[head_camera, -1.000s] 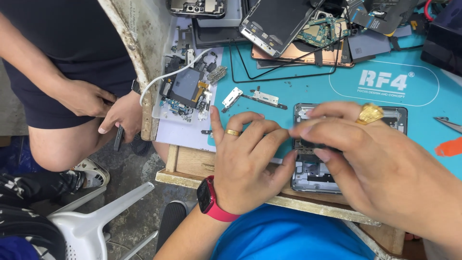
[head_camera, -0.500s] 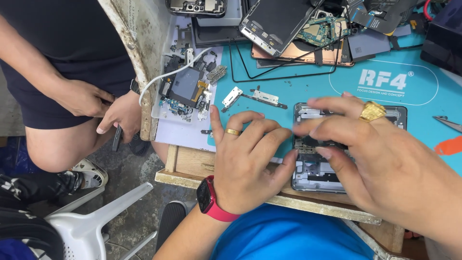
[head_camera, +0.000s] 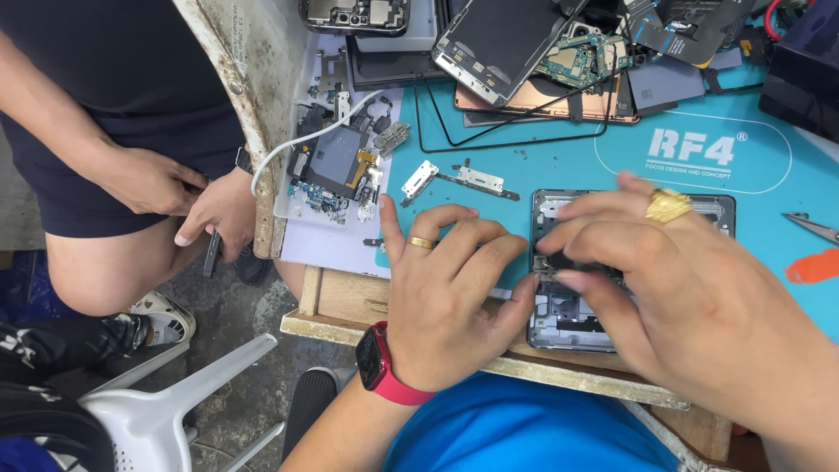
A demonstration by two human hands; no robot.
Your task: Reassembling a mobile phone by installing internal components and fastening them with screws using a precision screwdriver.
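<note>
An opened phone frame (head_camera: 568, 319) lies on the blue work mat (head_camera: 559, 166) near the bench's front edge. My left hand (head_camera: 450, 297), with a gold ring and a red watch on the wrist, rests flat beside the frame, its fingertips pressing the frame's left side. My right hand (head_camera: 690, 288), wearing a large gold ring, covers most of the frame. Its fingertips pinch at a small part inside the frame's upper left; the part itself is hidden under the fingers.
Small metal brackets (head_camera: 463, 177) and loose screws lie on the mat above my left hand. A tray of phone parts (head_camera: 336, 166) sits left; screens and boards (head_camera: 524, 44) are piled behind. Tweezers (head_camera: 813, 227) lie at right. Another person (head_camera: 149, 179) sits at left beside a white chair (head_camera: 166, 402).
My right hand's fingers have shifted slightly on the phone frame. My left hand and the seated person have barely moved.
</note>
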